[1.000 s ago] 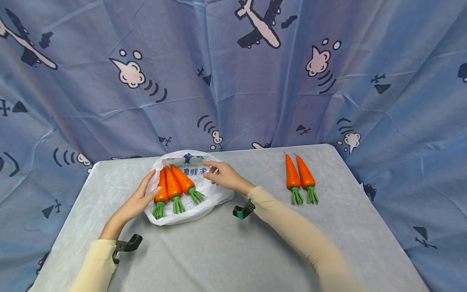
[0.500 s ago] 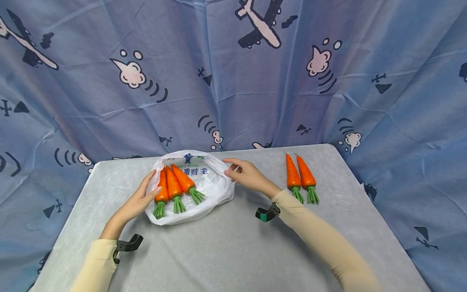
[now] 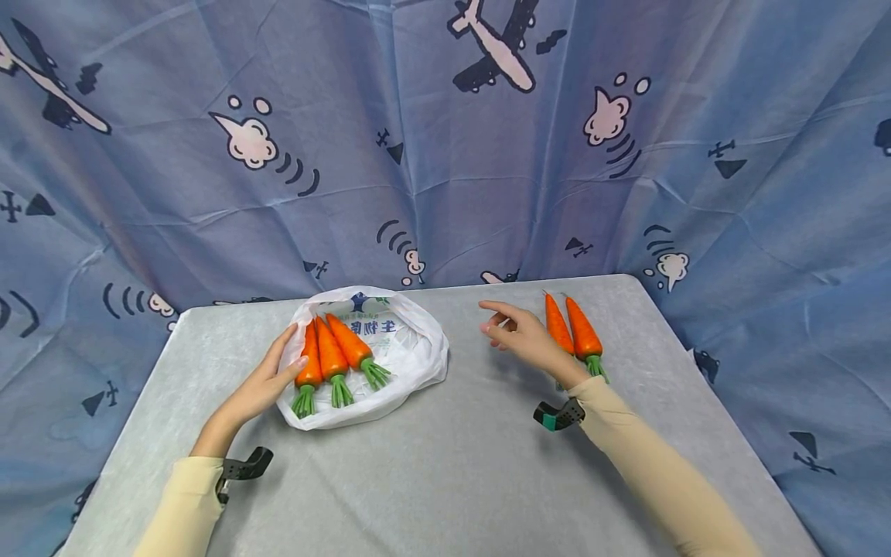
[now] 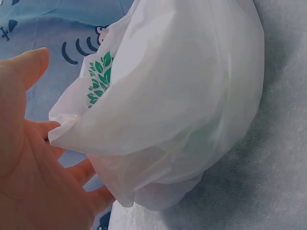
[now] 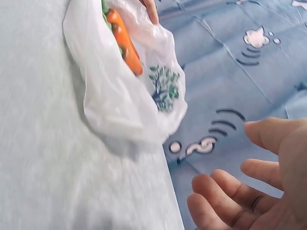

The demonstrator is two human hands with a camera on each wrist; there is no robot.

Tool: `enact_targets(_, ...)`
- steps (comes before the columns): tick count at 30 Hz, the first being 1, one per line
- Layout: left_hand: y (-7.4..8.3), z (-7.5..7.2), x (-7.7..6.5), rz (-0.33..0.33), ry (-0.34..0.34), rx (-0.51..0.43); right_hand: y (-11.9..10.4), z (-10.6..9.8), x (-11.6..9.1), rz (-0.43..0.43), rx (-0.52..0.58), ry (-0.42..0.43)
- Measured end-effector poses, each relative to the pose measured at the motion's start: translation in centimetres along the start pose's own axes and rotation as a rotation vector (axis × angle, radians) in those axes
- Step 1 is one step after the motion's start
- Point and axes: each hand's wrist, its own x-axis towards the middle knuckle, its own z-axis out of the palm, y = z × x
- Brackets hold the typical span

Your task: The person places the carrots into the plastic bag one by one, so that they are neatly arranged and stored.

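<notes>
A white plastic bag [image 3: 425, 371] lies with its mouth facing up, and three orange carrots [image 3: 332, 357] with green tops rest inside it. At the bag's left rim is my left hand [image 3: 254, 391]. Its fingers reach along the outer side of the plastic, while the thumb stands apart from them in the left wrist view. My right hand [image 3: 527, 338] is over the table right of the bag, fingers loosely bent around nothing. Two more carrots [image 3: 583, 329] lie just beyond it, the left one partly hidden by the hand and wrist.
Grey cloth covers the table [image 3: 418, 487]. Behind it hangs a blue curtain [image 3: 445, 193] printed with planes and clouds, close along the table's back edge. A black strap device [image 3: 559, 415] sits on the right wrist, and a similar one [image 3: 247, 464] on the left.
My right hand has moved from inside the bag's mouth, past its right rim, rightward to near the two loose carrots. The bag's right side has spread outward. My left hand stays in place.
</notes>
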Motion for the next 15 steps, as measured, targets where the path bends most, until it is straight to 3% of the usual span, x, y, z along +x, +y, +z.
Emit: enact_targets(15,0.2,-0.1,-0.1,-0.009,-0.006,-0.01,4.4,-5.1,-2.5,0.135,-0.01,0.114)
